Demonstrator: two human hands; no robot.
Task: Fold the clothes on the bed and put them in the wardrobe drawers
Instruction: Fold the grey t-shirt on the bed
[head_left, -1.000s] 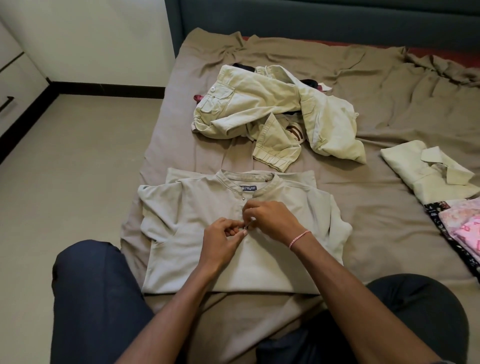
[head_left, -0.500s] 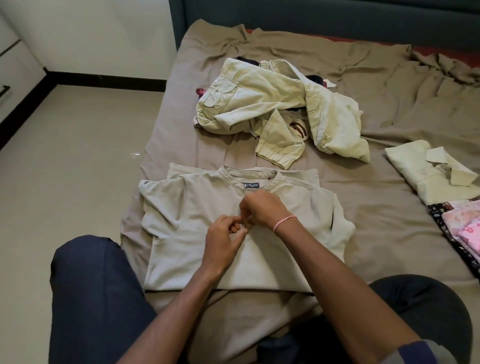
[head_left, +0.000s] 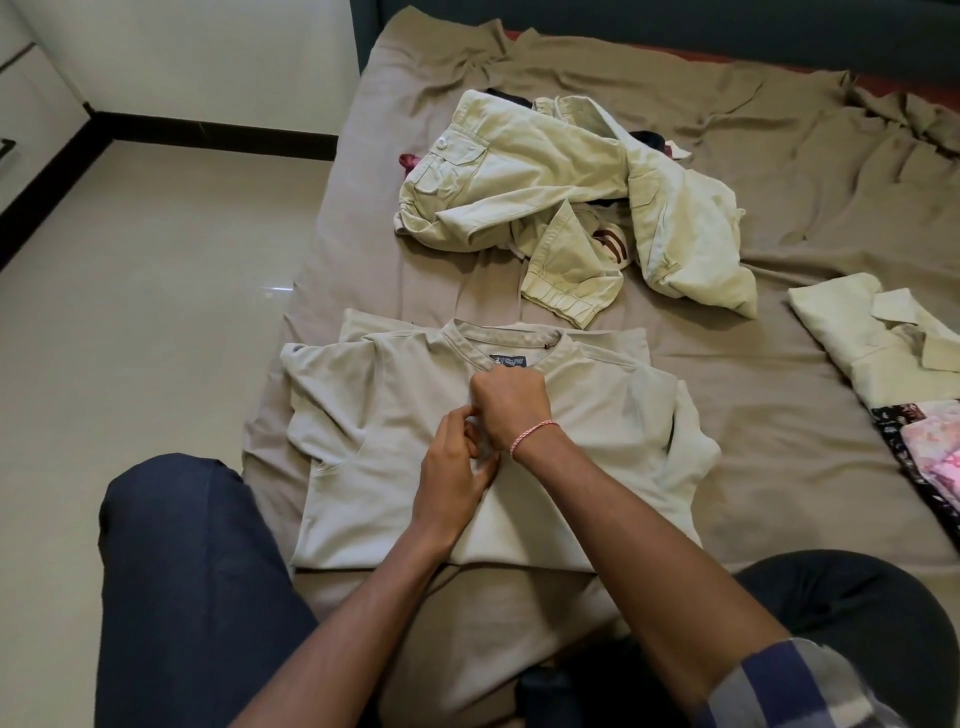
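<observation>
Under the left hand (head_left: 454, 470) and the right hand (head_left: 511, 402), a pale beige shirt (head_left: 374, 467) is spread flat on the bed sheet (head_left: 779, 249), with its collar on the far side. Its front opening just below the collar is pinched in the curled right fingers (a pink thread band (head_left: 535, 434) is worn at that wrist), and the fabric beside them is gripped by the left fingers. Beyond the hands a crumpled clothes pile (head_left: 519, 197) is seen. Well to the right of the right hand a folded garment (head_left: 857, 343) is laid.
</observation>
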